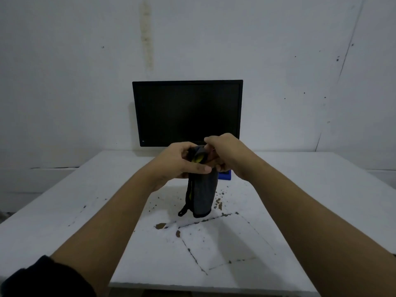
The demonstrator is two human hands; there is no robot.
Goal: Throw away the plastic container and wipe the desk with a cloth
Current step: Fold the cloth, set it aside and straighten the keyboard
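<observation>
A grey cloth with a yellow inner side and black edging hangs folded above the white desk. My left hand and my right hand both grip its top edge, held up in front of me over the desk's middle. Brown stains and splatters mark the desk under and around the cloth, with a square outline of dirt nearer to me. No plastic container is in view.
A black monitor, switched off, stands at the back of the desk against a white wall. A small blue object lies on the desk just behind my hands, mostly hidden.
</observation>
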